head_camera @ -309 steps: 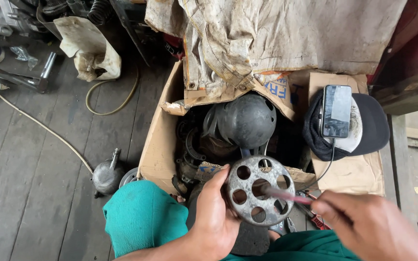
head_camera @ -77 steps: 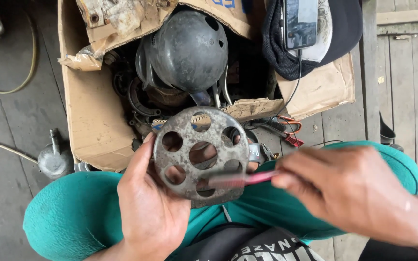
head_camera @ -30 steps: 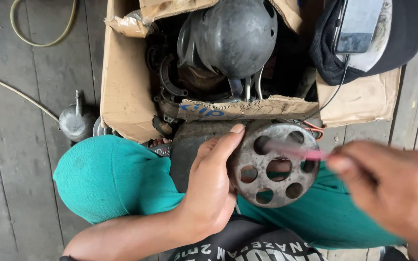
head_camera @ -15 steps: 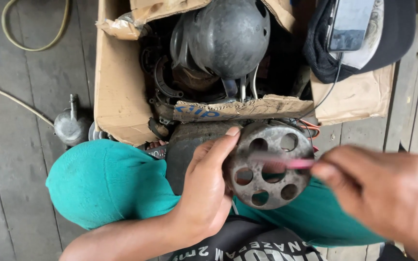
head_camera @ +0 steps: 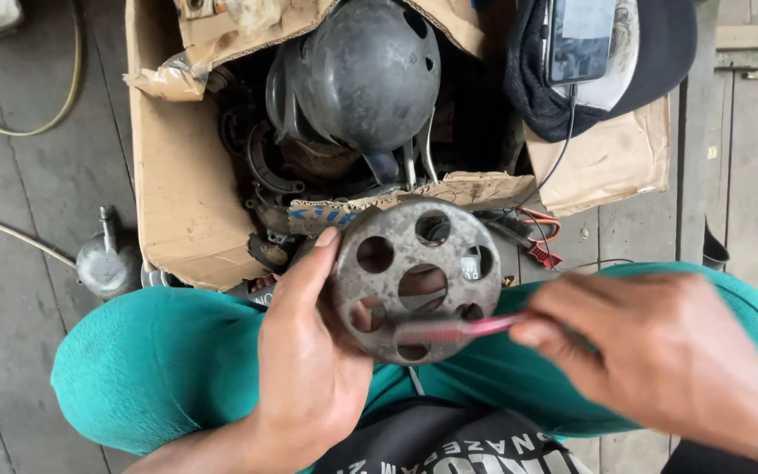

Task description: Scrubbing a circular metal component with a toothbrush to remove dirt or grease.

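My left hand [head_camera: 309, 351] grips a round grey metal disc [head_camera: 396, 254] with several round holes, holding it upright over my lap. My right hand [head_camera: 660, 351] holds a thin pink-handled brush [head_camera: 458, 329] whose tip lies across the disc's lower face. Both hands hover above my teal-clad knees [head_camera: 151, 369]. Just beyond the disc is an open cardboard box [head_camera: 177, 193] of dark, greasy machine parts, with a large rounded dark metal housing [head_camera: 370, 70] on top.
A dark cap [head_camera: 660, 53] with a phone [head_camera: 579, 39] resting in it lies on the box's right flap. A small metal oil can [head_camera: 107, 259] stands on the wooden plank floor at left. A hose [head_camera: 10, 127] loops at upper left. Red-handled pliers [head_camera: 541, 237] lie by the box.
The view has shifted slightly. The disc has moved a little left and up in my left hand, and my right hand keeps the brush moving across its face.
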